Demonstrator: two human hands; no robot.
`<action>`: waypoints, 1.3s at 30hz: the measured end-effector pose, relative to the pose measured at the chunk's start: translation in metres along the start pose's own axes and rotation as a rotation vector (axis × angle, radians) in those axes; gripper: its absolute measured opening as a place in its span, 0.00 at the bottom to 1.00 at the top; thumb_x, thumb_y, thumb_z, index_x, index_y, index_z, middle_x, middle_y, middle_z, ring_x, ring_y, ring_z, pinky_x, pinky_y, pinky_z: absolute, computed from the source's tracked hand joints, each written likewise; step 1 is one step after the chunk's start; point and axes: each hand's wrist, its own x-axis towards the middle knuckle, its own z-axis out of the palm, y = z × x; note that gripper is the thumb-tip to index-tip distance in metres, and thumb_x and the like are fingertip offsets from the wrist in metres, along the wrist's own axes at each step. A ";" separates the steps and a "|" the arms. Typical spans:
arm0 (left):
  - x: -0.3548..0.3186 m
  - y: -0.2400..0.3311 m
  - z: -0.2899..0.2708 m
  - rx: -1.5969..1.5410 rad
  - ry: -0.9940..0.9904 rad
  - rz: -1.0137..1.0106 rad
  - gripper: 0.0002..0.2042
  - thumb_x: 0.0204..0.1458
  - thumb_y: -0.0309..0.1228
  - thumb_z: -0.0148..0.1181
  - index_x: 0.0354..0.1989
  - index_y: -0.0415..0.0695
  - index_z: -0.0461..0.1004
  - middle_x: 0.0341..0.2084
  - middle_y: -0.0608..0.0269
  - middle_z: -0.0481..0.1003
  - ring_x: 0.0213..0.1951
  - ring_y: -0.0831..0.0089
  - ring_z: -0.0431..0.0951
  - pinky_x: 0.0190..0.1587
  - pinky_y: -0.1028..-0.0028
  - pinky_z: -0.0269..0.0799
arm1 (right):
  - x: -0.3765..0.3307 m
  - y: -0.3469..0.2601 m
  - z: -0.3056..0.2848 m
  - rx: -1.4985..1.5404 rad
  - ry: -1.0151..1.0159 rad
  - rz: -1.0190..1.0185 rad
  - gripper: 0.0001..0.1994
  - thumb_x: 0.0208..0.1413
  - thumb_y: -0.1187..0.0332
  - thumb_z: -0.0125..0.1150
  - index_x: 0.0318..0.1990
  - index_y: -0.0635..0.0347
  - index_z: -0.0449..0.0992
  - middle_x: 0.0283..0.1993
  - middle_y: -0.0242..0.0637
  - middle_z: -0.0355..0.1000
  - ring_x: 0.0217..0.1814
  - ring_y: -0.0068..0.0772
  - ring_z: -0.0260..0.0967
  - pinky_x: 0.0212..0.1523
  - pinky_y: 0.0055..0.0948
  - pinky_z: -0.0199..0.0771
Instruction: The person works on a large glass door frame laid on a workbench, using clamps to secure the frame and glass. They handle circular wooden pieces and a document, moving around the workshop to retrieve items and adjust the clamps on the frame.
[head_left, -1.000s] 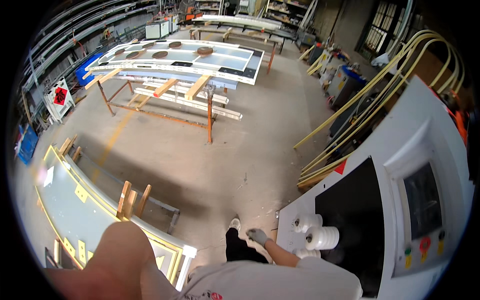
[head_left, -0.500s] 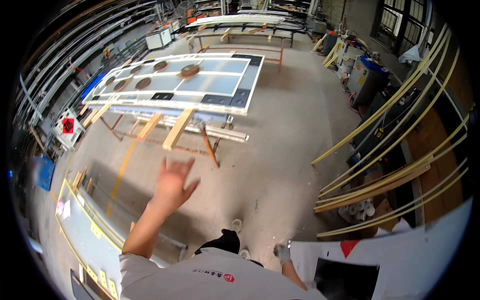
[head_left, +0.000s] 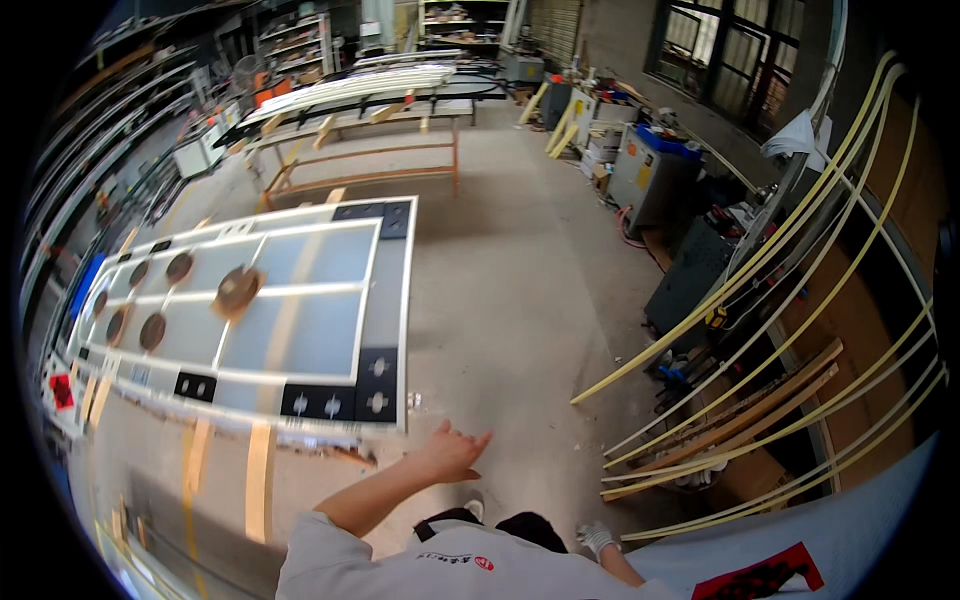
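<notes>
My left hand (head_left: 450,456), bare, reaches out over the concrete floor with its fingers stretched and nothing in it. It is nearest to the corner of a white-framed panel (head_left: 402,310) with pale panes, dark corner plates and several round brown discs, lying flat to the left. Low on the right, my right hand (head_left: 597,540) wears a light glove. It hangs beside the end of a pale sheet (head_left: 650,560) bearing a red piece. The glove is too small to show how its fingers are bent.
Wooden bars (head_left: 259,480) stick out from under the framed panel. Long thin yellowish strips (head_left: 690,325) lean along the right side. Farther back stands a rusty-legged trestle table (head_left: 370,150) with long pale profiles. A grey cabinet (head_left: 645,175) is at the right.
My view has turned rightward and closer to the framed panel, which now sits lower and larger. My left arm has swung rightward and down. My right hand stays low beside the pale sheet.
</notes>
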 end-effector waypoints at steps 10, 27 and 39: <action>0.234 -0.161 -0.161 -0.311 0.998 0.263 0.34 0.44 0.32 0.60 0.56 0.35 0.48 0.31 0.61 0.75 0.28 0.64 0.74 0.52 0.55 0.60 | 0.142 -0.056 -0.180 0.055 -0.069 0.389 0.23 0.52 0.52 0.45 0.52 0.54 0.67 0.53 0.44 0.64 0.50 0.44 0.66 0.48 0.36 0.66; 0.472 -0.514 -0.264 -0.774 0.975 -0.639 0.66 0.24 0.49 0.73 0.60 0.33 0.23 0.08 0.65 0.65 0.11 0.74 0.64 0.16 0.78 0.60 | 0.733 -0.611 -0.565 -0.153 -0.035 -0.475 0.23 0.51 0.51 0.47 0.48 0.58 0.70 0.45 0.47 0.70 0.48 0.46 0.67 0.49 0.36 0.66; 0.885 -0.759 -0.462 -0.376 0.950 0.034 0.45 0.40 0.38 0.64 0.62 0.35 0.41 0.14 0.65 0.67 0.17 0.68 0.70 0.19 0.70 0.66 | 0.842 -0.479 -0.753 -0.530 -0.090 0.015 0.21 0.53 0.53 0.40 0.40 0.60 0.73 0.44 0.49 0.70 0.48 0.49 0.66 0.50 0.41 0.63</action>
